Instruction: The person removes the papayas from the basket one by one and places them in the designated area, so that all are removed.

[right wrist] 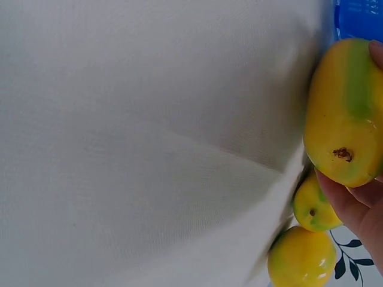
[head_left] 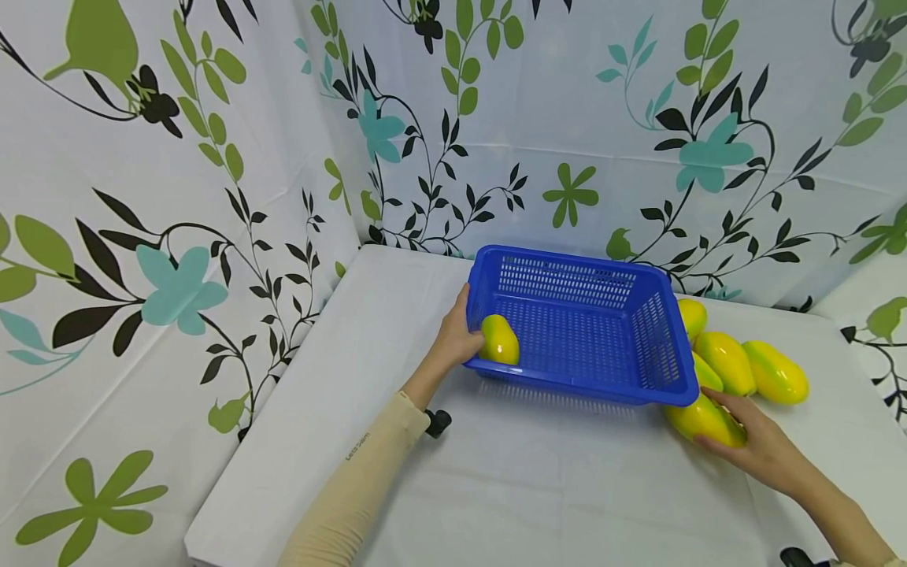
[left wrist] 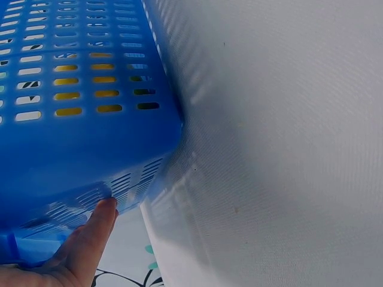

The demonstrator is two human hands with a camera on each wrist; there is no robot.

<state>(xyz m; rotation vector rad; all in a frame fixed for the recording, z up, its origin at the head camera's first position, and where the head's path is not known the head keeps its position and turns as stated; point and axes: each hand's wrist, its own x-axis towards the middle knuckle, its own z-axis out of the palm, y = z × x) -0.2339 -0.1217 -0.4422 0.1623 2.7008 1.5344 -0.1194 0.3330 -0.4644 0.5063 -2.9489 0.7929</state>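
Note:
At the left end of the blue plastic basket (head_left: 581, 382), my left hand (head_left: 457, 335) grips the side. In the left wrist view, a finger (left wrist: 96, 233) lies against the slotted outer wall. One yellow-green mango (head_left: 499, 340) sits inside the basket, in the left front corner by my thumb. My right hand (head_left: 761, 441) holds another mango (head_left: 705, 421) beside the basket's right front corner, fingers and thumb on opposite sides. The right wrist view shows this held mango (right wrist: 341, 113) close up, its brown stem scar facing the camera.
Right of the basket lie several more mangoes (head_left: 726, 362), one partly behind the basket's edge. A white cloth (head_left: 538, 480) covers the table. Patterned curtains (head_left: 567, 94) with leaves and flowers hang at the back and left.

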